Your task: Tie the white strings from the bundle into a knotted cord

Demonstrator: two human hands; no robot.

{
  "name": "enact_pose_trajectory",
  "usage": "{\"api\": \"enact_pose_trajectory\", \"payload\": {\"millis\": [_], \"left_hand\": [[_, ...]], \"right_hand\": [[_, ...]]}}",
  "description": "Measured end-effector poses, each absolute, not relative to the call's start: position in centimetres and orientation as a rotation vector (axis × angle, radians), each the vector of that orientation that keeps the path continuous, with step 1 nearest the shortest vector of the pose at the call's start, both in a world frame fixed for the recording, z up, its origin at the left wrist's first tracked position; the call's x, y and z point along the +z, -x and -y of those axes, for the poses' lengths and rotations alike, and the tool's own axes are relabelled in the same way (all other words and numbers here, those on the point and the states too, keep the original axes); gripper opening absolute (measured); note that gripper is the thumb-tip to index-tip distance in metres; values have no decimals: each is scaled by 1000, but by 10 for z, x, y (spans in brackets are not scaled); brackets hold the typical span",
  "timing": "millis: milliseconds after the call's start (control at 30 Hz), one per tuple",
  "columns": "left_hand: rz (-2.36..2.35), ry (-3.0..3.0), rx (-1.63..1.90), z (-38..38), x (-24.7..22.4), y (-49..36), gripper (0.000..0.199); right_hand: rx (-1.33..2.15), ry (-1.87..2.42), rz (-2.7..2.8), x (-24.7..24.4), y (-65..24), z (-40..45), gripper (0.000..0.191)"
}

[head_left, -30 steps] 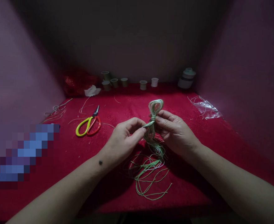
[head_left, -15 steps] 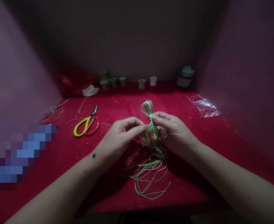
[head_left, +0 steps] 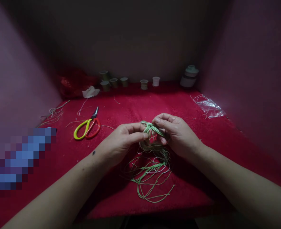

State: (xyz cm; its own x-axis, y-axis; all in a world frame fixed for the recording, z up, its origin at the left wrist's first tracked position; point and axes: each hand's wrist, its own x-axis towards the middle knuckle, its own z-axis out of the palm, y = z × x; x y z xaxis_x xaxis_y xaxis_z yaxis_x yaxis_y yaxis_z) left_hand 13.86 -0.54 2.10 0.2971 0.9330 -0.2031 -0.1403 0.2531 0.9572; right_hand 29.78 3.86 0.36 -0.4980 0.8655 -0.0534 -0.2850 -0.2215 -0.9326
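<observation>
At frame centre: cord bundle (head_left: 151, 128) | left hand (head_left: 121, 140) and right hand (head_left: 180, 130): grips clamped on opposite sides, apparently to hold strands gathered | scissors (head_left: 93, 117) left of centre, probably for easy reach

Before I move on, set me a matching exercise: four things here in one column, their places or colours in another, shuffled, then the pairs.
Things
1. Scissors
2. Cord bundle
3. Clear plastic
4. White spool

Places or colours
A. Standing upright at the back
B. Yellow and red handles
C. Between left hand and right hand
D. Lying near the right-hand wall

Pairs: 1-B, 2-C, 3-D, 4-A
</observation>
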Motion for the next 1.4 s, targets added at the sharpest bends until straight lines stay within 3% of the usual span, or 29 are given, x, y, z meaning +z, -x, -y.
{"api": "enact_pose_trajectory", "payload": {"millis": [867, 1400], "left_hand": [[-1221, -1258, 825, 3, 15, -137, 24], [-865, -926, 903, -2, 7, -137, 23]], "right_hand": [[1883, 694, 1246, 3, -301, -37, 19], [2042, 649, 1112, 4, -302, -40, 17]]}}
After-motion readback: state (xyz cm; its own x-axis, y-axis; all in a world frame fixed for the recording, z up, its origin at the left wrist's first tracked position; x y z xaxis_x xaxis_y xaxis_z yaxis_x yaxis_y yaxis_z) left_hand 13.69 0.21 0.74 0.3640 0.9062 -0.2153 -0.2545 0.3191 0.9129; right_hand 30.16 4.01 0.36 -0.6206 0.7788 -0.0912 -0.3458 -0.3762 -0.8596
